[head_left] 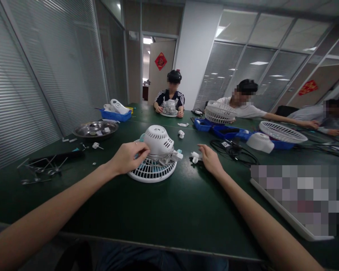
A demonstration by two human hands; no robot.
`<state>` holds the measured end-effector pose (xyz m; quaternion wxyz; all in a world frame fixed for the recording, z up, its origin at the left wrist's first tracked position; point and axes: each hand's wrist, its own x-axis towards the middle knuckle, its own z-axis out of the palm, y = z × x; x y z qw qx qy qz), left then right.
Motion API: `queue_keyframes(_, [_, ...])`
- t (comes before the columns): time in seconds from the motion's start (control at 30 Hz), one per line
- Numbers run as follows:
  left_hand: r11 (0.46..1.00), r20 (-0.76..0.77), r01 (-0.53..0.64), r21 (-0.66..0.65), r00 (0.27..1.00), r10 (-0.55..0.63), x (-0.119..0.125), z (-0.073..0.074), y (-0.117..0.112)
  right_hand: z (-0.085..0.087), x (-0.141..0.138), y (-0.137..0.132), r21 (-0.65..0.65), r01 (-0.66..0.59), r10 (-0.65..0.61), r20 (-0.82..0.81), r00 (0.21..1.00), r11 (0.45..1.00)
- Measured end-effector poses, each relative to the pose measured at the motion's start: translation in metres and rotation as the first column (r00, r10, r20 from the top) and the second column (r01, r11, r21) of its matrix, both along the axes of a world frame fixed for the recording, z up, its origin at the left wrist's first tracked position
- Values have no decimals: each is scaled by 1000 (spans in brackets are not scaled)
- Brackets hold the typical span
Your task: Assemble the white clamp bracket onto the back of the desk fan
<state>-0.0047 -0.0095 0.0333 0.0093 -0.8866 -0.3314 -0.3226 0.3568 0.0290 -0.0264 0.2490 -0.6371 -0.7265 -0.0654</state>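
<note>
A small white fan lies face down on the green table (169, 210): its motor housing (159, 141) sits on top of the round white grille (152, 171), with blue blades showing underneath. My left hand (128, 157) rests against the left side of the housing, fingers curled and pinched on it. My right hand (210, 160) lies on the table to the right, fingers closed around a small white plastic part (196, 156).
A metal bowl (95, 129) and loose screws lie at left, with metal wire clips (38, 171) nearer me. Blue trays (115, 114) hold white fan parts. Three other people sit across the table with fan grilles (282, 132). Black cable (231, 148) lies at right beside a white board (285, 214).
</note>
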Motion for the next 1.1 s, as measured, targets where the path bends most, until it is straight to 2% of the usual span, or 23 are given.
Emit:
queue_keyframes(0.1, [999,-32,11,51,999,-9,2,-1,-4,-2,7,0,3,52,-52,1,999,999])
queue_keyframes(0.23, [978,-69,20,209,998,-6,11,6,-10,0,10,-5,-17,10,-9,30,999,1000])
queue_keyframes(0.33, [938,-129,62,341,991,-19,31,22,-13,2,10,-8,-18,-30,30,23,999,999])
queue_keyframes(0.43, [924,-269,103,368,963,0,59,37,-10,4,12,-8,-10,-46,46,-14,999,999])
queue_keyframes(0.5, [911,-375,120,395,926,41,76,41,-6,6,14,-7,1,-57,57,-46,997,998])
queue_keyframes(0.57, [899,-447,111,424,889,101,87,40,-1,10,14,-8,19,-62,64,-71,995,998])
queue_keyframes(0.67, [883,-457,70,464,873,170,93,32,3,21,6,-13,88,-86,94,-98,991,992])
queue_keyframes(0.8, [874,-421,60,482,891,171,93,26,3,37,-23,-28,222,-241,272,-118,955,945])
queue_keyframes(0.93, [874,-401,63,481,903,156,93,27,3,46,-54,-40,174,-397,420,-120,900,901])
queue_keyframes(1.1, [874,-376,56,482,915,149,91,26,5,52,-75,-36,82,-413,420,-107,901,907])
